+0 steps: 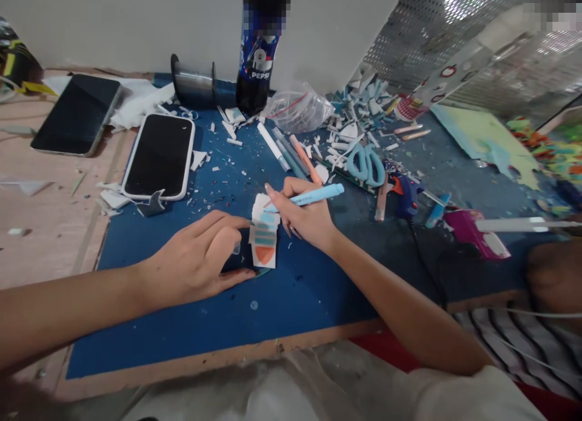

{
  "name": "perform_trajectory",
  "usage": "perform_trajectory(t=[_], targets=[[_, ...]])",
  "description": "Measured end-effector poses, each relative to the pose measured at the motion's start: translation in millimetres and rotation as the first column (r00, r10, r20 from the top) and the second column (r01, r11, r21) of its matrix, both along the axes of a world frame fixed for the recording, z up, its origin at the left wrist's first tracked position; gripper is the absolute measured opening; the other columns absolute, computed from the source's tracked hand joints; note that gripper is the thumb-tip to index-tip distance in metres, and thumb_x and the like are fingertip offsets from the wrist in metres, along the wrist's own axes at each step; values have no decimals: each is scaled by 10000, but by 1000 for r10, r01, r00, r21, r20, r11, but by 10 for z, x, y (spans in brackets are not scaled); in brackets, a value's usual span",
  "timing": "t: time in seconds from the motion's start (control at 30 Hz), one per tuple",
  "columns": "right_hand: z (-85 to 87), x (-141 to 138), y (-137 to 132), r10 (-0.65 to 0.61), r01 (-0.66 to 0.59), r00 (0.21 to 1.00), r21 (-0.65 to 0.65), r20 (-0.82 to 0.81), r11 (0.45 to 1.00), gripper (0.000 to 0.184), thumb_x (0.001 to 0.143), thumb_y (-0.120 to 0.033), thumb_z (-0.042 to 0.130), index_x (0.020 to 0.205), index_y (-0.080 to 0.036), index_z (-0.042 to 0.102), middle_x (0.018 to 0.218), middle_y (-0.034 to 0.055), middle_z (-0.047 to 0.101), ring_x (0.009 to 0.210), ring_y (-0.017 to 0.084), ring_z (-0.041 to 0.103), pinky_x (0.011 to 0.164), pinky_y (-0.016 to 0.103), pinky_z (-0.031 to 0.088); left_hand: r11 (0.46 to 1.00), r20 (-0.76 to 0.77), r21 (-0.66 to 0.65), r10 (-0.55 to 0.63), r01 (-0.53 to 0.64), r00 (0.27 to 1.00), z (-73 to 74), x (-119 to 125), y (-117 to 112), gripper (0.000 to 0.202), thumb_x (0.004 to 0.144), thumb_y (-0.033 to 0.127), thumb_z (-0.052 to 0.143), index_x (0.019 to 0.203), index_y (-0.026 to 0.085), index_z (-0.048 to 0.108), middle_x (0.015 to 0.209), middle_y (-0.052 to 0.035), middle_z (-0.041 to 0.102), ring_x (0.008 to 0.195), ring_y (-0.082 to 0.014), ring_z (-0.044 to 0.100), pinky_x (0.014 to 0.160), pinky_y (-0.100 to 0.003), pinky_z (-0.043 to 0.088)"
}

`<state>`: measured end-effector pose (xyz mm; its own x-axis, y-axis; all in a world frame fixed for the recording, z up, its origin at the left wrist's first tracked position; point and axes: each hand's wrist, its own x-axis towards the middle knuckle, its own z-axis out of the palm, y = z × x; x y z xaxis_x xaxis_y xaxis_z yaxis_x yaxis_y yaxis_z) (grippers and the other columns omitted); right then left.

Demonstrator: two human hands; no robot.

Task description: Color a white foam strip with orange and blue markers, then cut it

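Observation:
My left hand rests on the blue mat, its fingers pressing down on the left edge of a small white foam piece coloured with light blue and orange bands. My right hand is closed round a light blue marker, held slanted with its tip on the top of the foam piece. The piece lies flat between both hands.
A white-cased phone and a dark tablet lie to the left. A Pepsi bottle, a plastic bag, loose markers, blue scissors, a glue gun and foam scraps crowd the far side.

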<state>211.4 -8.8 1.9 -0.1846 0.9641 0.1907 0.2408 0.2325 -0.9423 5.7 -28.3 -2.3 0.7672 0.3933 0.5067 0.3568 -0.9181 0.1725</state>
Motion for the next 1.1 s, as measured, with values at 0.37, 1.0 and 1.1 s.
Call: perform_trajectory(t=[0.37, 1.0, 1.1], targets=[[-77, 34, 19, 50, -52, 997, 36, 65, 998, 396, 815, -288, 557, 497, -192, 343, 450, -72, 307, 422, 60, 322, 457, 229, 330, 1000, -10, 12, -8, 9, 1000, -14, -13, -2, 333, 770, 374, 615, 848, 133, 399, 909, -160, 581, 853, -257, 566, 657, -382, 525], [-21, 20, 15, 46, -54, 985, 47, 168, 997, 402, 787, -235, 543, 481, -188, 286, 459, -65, 293, 434, 56, 294, 430, 233, 245, 999, -27, 10, 34, -33, 999, -15, -12, 0, 339, 754, 405, 618, 847, 157, 406, 946, -146, 600, 819, -261, 575, 617, -396, 514], [-27, 19, 16, 63, -70, 985, 36, 163, 997, 402, 787, -237, 544, 481, -190, 287, 458, -66, 285, 435, 58, 289, 433, 236, 247, 999, -21, 12, 39, -39, 999, -7, -6, -2, 328, 756, 404, 614, 842, 166, 406, 934, -137, 604, 812, -256, 585, 607, -388, 513]])
